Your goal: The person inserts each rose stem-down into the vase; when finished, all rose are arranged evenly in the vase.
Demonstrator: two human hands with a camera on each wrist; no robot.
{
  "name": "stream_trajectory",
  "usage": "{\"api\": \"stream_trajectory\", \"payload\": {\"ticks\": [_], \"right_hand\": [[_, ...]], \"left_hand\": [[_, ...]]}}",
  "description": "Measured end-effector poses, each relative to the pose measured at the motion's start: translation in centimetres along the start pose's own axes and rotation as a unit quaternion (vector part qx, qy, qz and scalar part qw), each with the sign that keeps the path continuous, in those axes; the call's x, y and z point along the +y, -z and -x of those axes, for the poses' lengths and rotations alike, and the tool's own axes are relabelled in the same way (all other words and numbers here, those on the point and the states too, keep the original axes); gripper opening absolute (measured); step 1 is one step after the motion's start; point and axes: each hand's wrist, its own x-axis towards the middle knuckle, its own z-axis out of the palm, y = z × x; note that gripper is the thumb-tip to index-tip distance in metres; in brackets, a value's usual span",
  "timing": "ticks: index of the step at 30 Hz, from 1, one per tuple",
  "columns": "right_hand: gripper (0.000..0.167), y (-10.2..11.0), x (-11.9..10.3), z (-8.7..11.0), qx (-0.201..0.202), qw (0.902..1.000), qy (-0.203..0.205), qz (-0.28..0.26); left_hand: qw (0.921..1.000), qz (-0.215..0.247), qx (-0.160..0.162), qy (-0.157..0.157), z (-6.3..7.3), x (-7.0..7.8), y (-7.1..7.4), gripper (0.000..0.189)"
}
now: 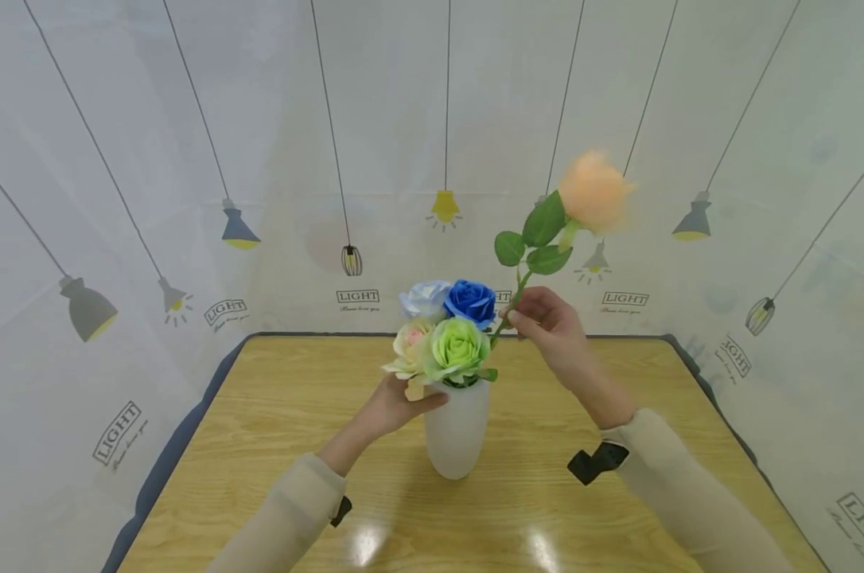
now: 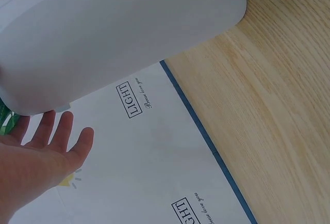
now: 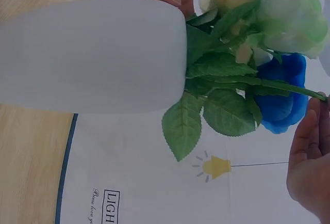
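Observation:
A white vase stands upright on the table, holding several artificial roses. At its mouth are a green rose, a dark blue rose, a pale blue rose and a cream-pink rose. My left hand holds the vase near the rim, thumb across the front; in the left wrist view its fingers are spread, some at the vase's edge. My right hand pinches the green stem of a peach rose, which tilts up to the right. The stem's lower end is hidden behind the blooms.
The wooden table has a dark blue edge. Behind and beside it hangs a pale curtain printed with lamps and "LIGHT" labels. A black strap hangs at the right wrist.

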Motion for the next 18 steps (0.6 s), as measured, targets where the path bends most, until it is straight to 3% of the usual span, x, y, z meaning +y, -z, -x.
{"api": "stream_trajectory", "payload": {"ticks": [13, 18], "right_hand": [[0.017, -1.8, 2.8, 1.9, -0.031, 0.9916, -0.05, 0.115], [0.016, -2.7, 2.3, 2.6, -0.035, 0.9903, -0.061, 0.12]], "left_hand": [[1.0, 0.005, 0.003, -0.007, -0.1, -0.1, -0.1, 0.071], [0.9998, 0.001, 0.005, -0.019, -0.8, -2.3, -0.4, 0.073]]}}
